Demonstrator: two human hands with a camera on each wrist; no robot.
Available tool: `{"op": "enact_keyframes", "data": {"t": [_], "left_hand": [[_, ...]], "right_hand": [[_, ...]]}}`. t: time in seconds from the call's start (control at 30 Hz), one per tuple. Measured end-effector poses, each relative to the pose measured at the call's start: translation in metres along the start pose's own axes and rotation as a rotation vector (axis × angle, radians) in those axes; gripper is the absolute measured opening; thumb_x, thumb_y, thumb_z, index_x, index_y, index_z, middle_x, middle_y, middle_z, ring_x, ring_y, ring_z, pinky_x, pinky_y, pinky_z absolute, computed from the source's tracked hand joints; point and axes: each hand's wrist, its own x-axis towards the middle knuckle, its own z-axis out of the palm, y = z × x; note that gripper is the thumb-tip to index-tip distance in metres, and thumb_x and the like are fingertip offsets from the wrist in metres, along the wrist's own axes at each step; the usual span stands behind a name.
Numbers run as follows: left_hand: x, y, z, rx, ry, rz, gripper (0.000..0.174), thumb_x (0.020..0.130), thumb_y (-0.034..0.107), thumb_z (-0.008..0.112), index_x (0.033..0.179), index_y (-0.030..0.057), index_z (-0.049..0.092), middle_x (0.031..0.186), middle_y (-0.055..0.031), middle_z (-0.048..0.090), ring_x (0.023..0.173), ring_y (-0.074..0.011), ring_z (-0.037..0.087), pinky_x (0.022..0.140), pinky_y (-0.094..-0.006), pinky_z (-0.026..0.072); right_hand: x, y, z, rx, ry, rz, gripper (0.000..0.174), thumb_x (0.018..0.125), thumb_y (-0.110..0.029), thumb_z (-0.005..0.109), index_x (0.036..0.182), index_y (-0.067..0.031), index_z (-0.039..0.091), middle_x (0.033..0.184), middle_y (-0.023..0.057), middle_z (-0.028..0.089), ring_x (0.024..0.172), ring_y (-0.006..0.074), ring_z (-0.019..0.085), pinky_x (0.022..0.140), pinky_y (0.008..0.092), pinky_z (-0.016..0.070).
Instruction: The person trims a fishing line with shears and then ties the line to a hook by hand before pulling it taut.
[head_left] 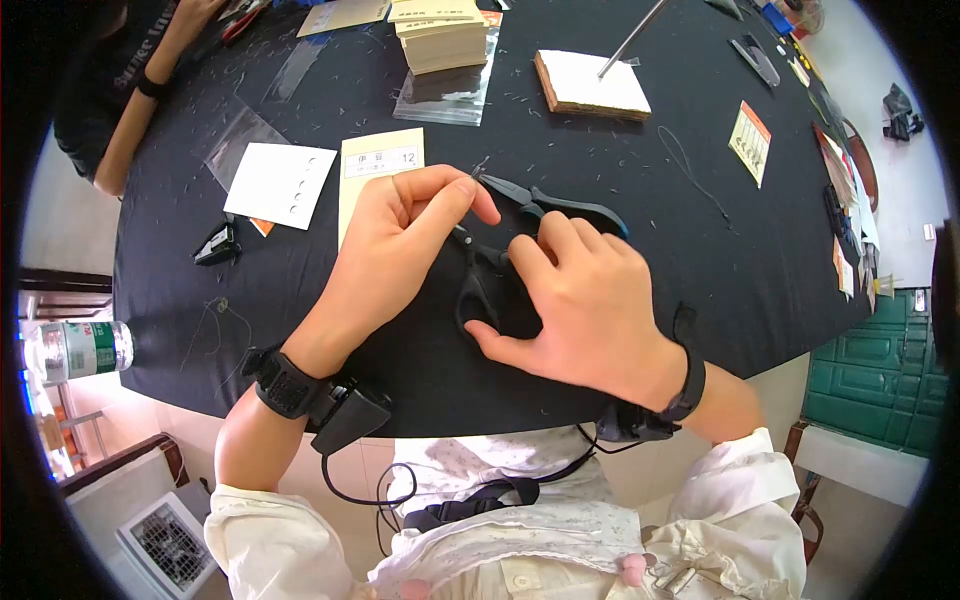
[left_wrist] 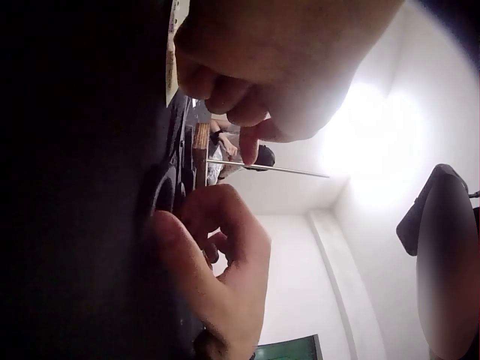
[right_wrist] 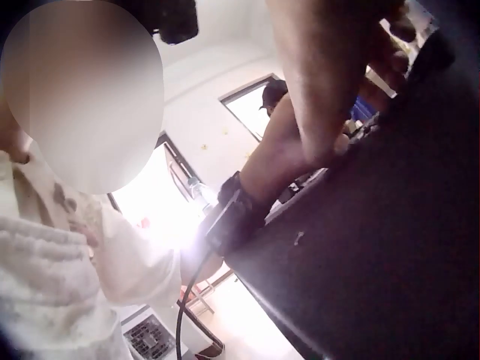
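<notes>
Thumb and index finger of my left hand (head_left: 385, 245) are pinched together, with a small thin dark piece (head_left: 479, 170) right at the fingertips; its kind I cannot tell. Beside it, pliers (head_left: 515, 192) with dark blue-edged handles lie on the black cloth. My right hand (head_left: 595, 300) is bent over black-handled scissors (head_left: 472, 295), thumb at one handle and index finger at the other. Their silver tip points toward the left hand. In the left wrist view the right hand (left_wrist: 225, 262) curls by a black loop, below the left hand (left_wrist: 262, 67).
A labelled yellow packet (head_left: 382, 152) lies beyond the left hand, near a white card (head_left: 280, 185) and a small black clip-like object (head_left: 216, 244). Farther back are stacked packets (head_left: 445, 45) and a white-topped block (head_left: 595, 85) with a metal rod. Another person's arm (head_left: 130, 135) reaches in.
</notes>
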Motion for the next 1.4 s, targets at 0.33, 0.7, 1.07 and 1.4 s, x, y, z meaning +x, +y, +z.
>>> {"op": "enact_keyframes", "data": {"t": [0.33,0.7,1.07,1.4], "left_hand": [[-0.001,0.002,-0.006,-0.231,0.368,0.287,0.028,0.093,0.018,0.045,0.087,-0.0019,0.064,0.052,0.0121,0.029,0.047,0.0025,0.019,0.044,-0.0198,0.0123],[-0.003,0.014,-0.001,-0.164,0.212,0.206,0.026,0.092,0.018,0.047,0.084,-0.0007,0.064,0.057,0.0089,0.043,0.049,0.0033,0.03,0.044,-0.0162,0.0203],[-0.002,0.005,-0.003,0.106,0.099,0.123,0.027,0.091,0.019,0.048,0.086,-0.001,0.064,0.072,0.0025,0.06,0.057,0.0013,0.042,0.05,-0.0155,0.0295],[-0.003,0.007,-0.001,0.211,0.115,0.088,0.025,0.091,0.019,0.049,0.085,0.0003,0.065,0.056,0.0082,0.046,0.048,0.002,0.03,0.043,-0.0185,0.0185]], "right_hand": [[0.0,0.022,-0.015,0.24,0.061,0.063,0.031,0.058,-0.018,0.068,0.079,0.0014,0.055,0.082,0.0133,0.052,0.076,0.0291,0.053,0.071,0.0342,0.0447],[0.005,0.081,-0.011,1.935,-0.329,0.425,0.059,0.078,-0.047,0.063,0.105,0.0045,0.055,0.11,0.0199,0.056,0.099,0.0277,0.059,0.074,0.0339,0.0538],[0.007,0.061,-0.009,0.694,0.033,0.089,0.022,0.067,-0.011,0.073,0.075,-0.0006,0.055,0.073,0.0046,0.053,0.064,0.0108,0.05,0.056,0.0223,0.0384],[0.009,0.047,-0.018,0.416,-0.031,0.138,0.026,0.063,-0.017,0.073,0.068,0.0034,0.058,0.065,0.0063,0.048,0.051,0.0152,0.046,0.048,0.0259,0.0371]]}}
